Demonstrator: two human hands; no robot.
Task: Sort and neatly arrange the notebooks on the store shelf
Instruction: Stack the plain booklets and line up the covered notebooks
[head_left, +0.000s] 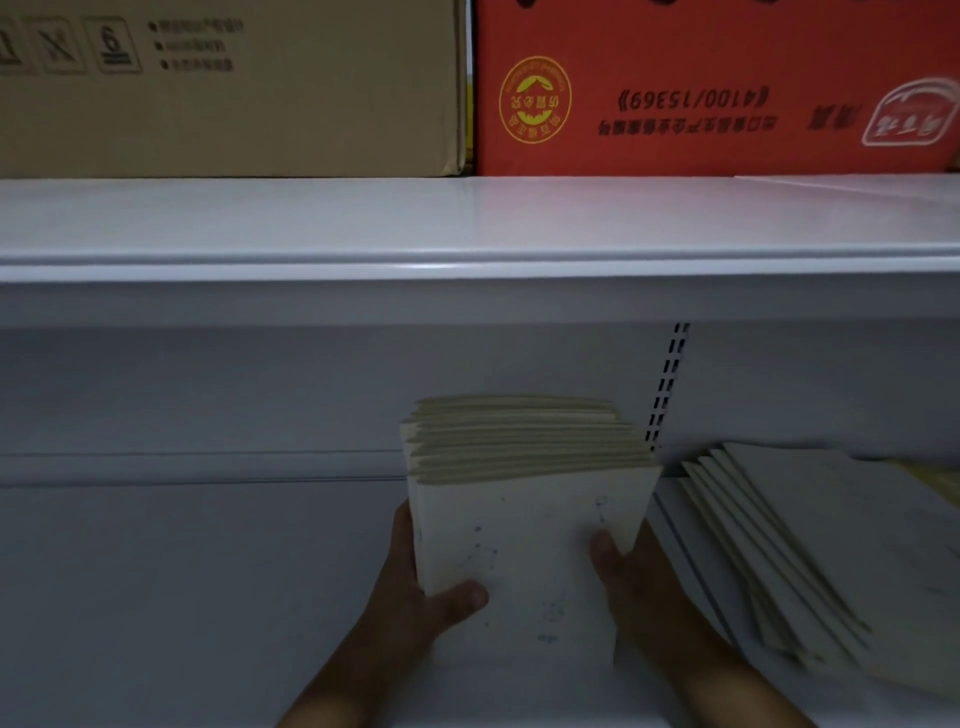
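Observation:
A thick stack of white-covered notebooks (524, 525) stands upright on the lower white shelf (182, 597), page edges facing up. My left hand (415, 592) grips its left side with the thumb on the front cover. My right hand (634, 577) grips its right side, thumb also on the cover. To the right, several more notebooks (810, 545) lie fanned out and leaning on the same shelf.
The upper white shelf (467, 228) overhangs the stack. On it stand a brown cardboard box (234, 88) at the left and a red cardboard box (717, 88) at the right. A slotted upright (667, 384) runs down the back panel behind the stack.

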